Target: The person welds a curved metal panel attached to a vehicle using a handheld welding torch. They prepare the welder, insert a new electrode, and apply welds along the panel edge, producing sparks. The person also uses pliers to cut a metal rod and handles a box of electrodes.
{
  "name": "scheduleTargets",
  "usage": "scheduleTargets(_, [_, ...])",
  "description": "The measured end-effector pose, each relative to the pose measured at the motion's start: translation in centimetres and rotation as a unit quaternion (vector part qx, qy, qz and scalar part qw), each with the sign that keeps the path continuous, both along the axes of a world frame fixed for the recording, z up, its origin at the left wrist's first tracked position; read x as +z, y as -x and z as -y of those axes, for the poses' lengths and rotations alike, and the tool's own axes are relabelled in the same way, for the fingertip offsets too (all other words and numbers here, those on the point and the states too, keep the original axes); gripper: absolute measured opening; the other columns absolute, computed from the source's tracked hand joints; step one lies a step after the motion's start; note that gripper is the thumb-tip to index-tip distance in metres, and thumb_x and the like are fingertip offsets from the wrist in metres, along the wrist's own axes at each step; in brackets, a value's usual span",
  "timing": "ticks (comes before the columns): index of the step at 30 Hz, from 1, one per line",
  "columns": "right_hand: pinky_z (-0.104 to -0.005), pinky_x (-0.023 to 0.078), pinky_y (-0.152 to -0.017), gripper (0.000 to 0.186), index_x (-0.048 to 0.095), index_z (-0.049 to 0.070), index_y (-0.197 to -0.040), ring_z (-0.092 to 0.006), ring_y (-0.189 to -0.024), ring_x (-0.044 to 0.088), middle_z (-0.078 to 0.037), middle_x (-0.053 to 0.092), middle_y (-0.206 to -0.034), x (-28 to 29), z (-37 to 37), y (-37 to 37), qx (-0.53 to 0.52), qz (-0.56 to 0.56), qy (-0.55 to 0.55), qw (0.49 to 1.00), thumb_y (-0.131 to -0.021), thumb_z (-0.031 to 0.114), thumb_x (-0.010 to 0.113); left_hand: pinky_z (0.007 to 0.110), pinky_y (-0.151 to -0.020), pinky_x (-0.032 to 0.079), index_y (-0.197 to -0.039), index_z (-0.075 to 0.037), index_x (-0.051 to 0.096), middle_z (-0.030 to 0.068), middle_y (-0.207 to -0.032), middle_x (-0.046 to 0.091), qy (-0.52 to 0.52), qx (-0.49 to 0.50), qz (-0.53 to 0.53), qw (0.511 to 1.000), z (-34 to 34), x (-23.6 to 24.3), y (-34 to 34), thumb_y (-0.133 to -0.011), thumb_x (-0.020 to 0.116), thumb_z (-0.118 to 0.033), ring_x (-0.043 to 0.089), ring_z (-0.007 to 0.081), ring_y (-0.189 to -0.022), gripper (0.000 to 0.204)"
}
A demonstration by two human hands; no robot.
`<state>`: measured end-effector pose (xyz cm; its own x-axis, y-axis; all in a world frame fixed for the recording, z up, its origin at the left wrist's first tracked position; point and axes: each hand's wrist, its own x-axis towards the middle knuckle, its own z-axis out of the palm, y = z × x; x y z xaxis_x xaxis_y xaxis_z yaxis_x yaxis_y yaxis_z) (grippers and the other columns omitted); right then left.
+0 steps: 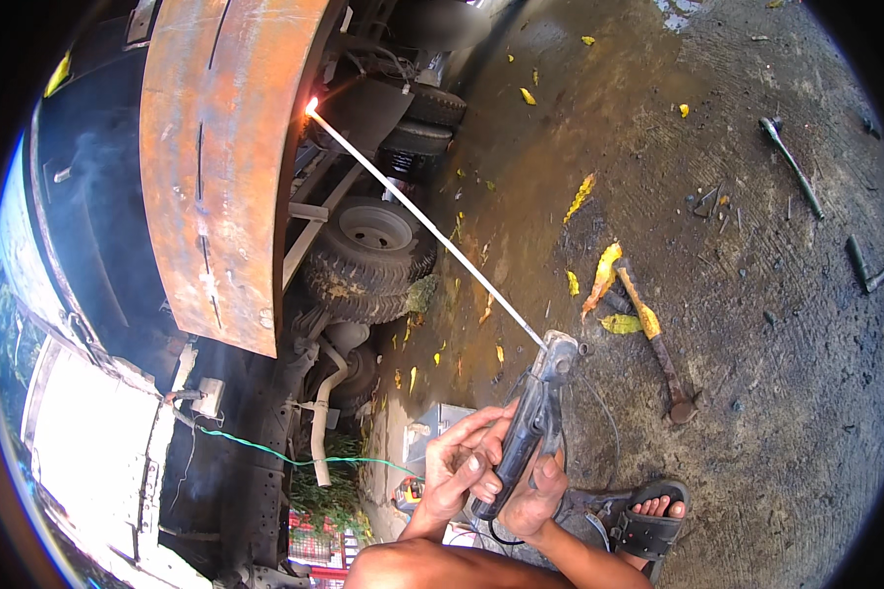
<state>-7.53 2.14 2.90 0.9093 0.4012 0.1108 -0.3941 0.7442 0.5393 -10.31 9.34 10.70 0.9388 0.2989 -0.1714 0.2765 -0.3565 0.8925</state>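
Note:
Both my hands are on a black welding electrode holder [523, 442], tilted up toward the far left. My left hand [462, 466] has its curled fingers against the handle's left side. Wrapped round the handle's lower part from the right is my right hand [535, 501]. A long pale welding rod [422, 222] sticks out of the holder's jaws. Its far tip glows bright orange-white at the right edge of a rusty curved steel plate [231, 187]. Dark slots run in a line along the plate. The glare hides the exact contact spot.
Behind the plate are a vehicle's wheel [373, 236] and frame parts. A green cable [265, 449] hangs across the lower left. On the wet concrete lie a hammer [658, 348], a ratchet wrench [794, 169] and yellow leaves. My sandalled foot [653, 520] is at lower right.

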Motion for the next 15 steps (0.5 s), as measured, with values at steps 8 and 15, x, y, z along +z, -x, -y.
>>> scheduleTargets(8, [-0.0245, 0.043, -0.047, 0.074, 0.035, -0.002, -0.126, -0.0131, -0.057, 0.05, -0.01, 0.049, -0.086, 0.17, -0.13, -0.16, 0.002, 0.0, -0.005, 1.0, -0.083, 0.046, 0.072, 0.018, -0.047, 0.049, -0.136, 0.012, 0.043, 0.02, -0.104, 0.067, -0.015, 0.004, 0.012, 1.0, 0.21, 0.16, -0.11, -0.086, 0.071, -0.038, 0.061, 0.0081, -0.059, 0.076])
scheduleTargets(15, [-0.0227, 0.042, -0.046, 0.075, 0.036, -0.003, -0.128, -0.0123, -0.057, 0.051, -0.011, 0.054, -0.085, -0.31, -0.94, 0.38, -0.002, -0.006, -0.004, 1.0, -0.083, 0.045, 0.073, 0.017, -0.045, 0.049, -0.135, 0.01, 0.046, 0.0204, -0.105, 0.067, -0.033, 0.008, 0.005, 0.999, 0.51, 0.34, -0.52, -0.084, 0.073, -0.041, 0.06, 0.0074, -0.056, 0.077])
